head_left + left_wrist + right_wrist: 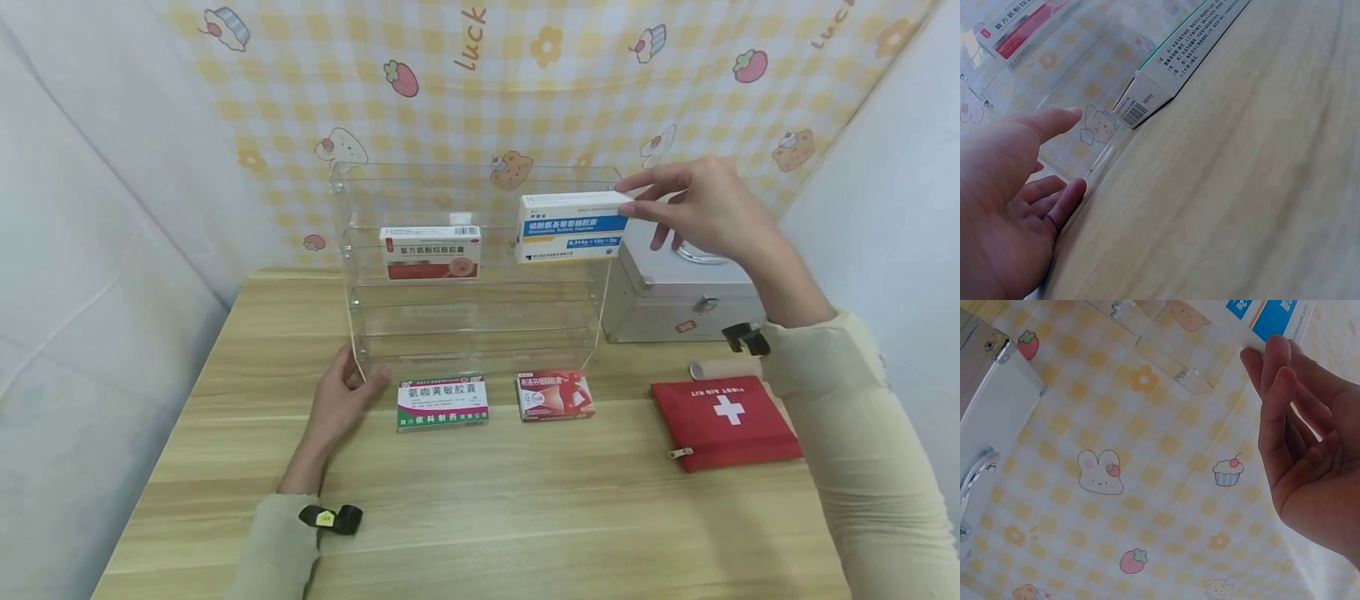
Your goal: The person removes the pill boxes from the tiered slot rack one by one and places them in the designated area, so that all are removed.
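Note:
A clear stepped display rack (472, 318) stands on the table. My left hand (341, 404) is at its lower left corner, thumb in front and fingers curled round the side edge; the left wrist view shows these fingers (1071, 199) by the rack's base. My right hand (708, 204) pinches the right end of a white and blue capsule box (572, 229), held upright before the upper right tiers. In the right wrist view only a corner of that box (1275, 322) shows above the fingertips. A white and red medicine box (431, 253) stands on a tier at the left.
A green and white medicine box (442, 404) and a red medicine box (555, 396) are at the rack's front foot. To the right are a silver case (675, 308), a red first aid pouch (727, 429) and a beige roll (723, 368). A checked cloth (450, 108) hangs behind.

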Demonstrator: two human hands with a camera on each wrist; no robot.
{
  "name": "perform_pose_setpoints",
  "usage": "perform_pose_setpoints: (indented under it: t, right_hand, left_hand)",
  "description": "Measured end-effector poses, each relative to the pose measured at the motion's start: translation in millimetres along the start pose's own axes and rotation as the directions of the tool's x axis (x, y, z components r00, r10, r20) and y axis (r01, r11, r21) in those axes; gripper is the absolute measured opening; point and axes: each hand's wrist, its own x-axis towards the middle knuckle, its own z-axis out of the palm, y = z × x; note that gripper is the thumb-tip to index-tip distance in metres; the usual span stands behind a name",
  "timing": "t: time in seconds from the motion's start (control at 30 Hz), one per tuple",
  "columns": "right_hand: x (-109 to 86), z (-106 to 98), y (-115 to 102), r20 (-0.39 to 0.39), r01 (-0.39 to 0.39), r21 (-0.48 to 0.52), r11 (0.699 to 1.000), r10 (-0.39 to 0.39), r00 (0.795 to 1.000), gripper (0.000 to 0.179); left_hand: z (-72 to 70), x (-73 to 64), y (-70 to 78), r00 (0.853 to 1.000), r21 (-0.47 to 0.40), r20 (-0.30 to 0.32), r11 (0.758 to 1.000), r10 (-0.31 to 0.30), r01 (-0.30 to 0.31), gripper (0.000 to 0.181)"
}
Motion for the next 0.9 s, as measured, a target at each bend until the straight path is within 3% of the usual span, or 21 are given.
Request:
perform_pose_setpoints:
  t: [0.43,0.9]
  right_hand:
    - [-8.8,12,9,0.093,0.075,0.078,0.994,-0.083,0.992,0.03]
    - [-21.1,44,30,0.282,0.009,0.156,0.988,-0.053,0.958,0.024]
  left_hand:
    - [1.2,-0.1,-0.7,1.0,-0.002,0.0,1.0,0.009,-0.009,0.079]
    - [1.3,0.3,-1.5,1.0,0.005,-0.007,1.0,0.008,-0.008,0.078]
